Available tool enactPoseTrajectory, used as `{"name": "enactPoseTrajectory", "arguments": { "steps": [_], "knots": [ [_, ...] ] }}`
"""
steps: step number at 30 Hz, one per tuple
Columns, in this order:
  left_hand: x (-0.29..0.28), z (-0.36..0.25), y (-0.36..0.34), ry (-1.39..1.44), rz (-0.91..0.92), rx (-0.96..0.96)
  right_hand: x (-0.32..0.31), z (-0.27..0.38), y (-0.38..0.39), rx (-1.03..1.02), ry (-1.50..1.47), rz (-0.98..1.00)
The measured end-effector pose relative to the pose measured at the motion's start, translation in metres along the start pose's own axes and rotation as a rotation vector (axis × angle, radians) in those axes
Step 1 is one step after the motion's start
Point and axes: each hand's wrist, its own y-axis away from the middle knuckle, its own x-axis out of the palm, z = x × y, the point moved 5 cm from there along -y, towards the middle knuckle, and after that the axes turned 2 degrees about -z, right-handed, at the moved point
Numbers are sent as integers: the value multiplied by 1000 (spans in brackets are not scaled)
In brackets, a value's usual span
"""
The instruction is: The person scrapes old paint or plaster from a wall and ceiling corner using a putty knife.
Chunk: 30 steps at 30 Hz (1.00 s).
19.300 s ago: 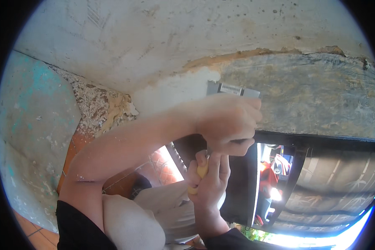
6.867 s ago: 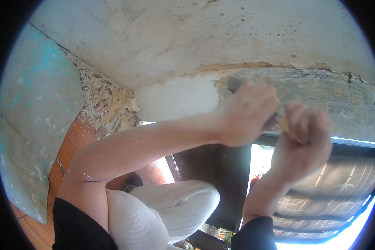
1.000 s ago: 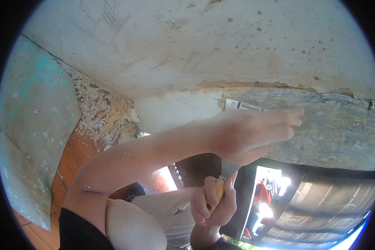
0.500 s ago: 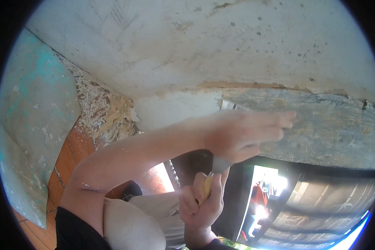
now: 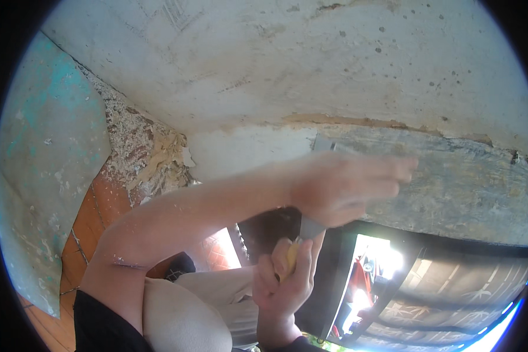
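Note:
My right hand (image 5: pixel 283 278) is closed around the yellow handle of a scraper (image 5: pixel 314 229), low and right of the middle. Its grey blade rises from the fist and passes behind my left hand (image 5: pixel 349 186). A grey flat edge shows again above that hand, in line with the blade; the stretch between is hidden. My left arm reaches across from the lower left, the hand slightly blurred, its fingers stretched out to the right. Behind it lies a wall strip (image 5: pixel 452 176) of bare grey, with a whiter painted part (image 5: pixel 234 149) to its left.
A whitish stained surface (image 5: pixel 246 53) spans the top. At left, a turquoise-flecked sheet (image 5: pixel 47 158) stands beside crumbled plaster (image 5: pixel 141 138) and orange floor tiles (image 5: pixel 108 199). A dark frame (image 5: pixel 330 276) and a bamboo-patterned blind (image 5: pixel 446 293) are at the lower right.
The grey flat edge above my left hand has changed its look and stands slightly higher. The surroundings have shifted a little in view. Both hands keep nearly the same places.

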Motion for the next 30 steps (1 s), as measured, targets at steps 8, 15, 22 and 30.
{"name": "enactPoseTrajectory", "arguments": {
  "steps": [8, 15, 22, 30],
  "knots": [
    [3, 0, 5, 42, 49, -43, -1, -1, -5, 1, -52, -14],
    [0, 5, -5, -34, -63, 78, 3, -1, -6, -17, -66, -54],
    [6, 6, -7, -16, -80, 54, -1, 14, -11, -46, 2, 11],
    [8, 3, -18, -89, -97, 86, -6, 27, -10, -80, 119, 18]
  ]
}}
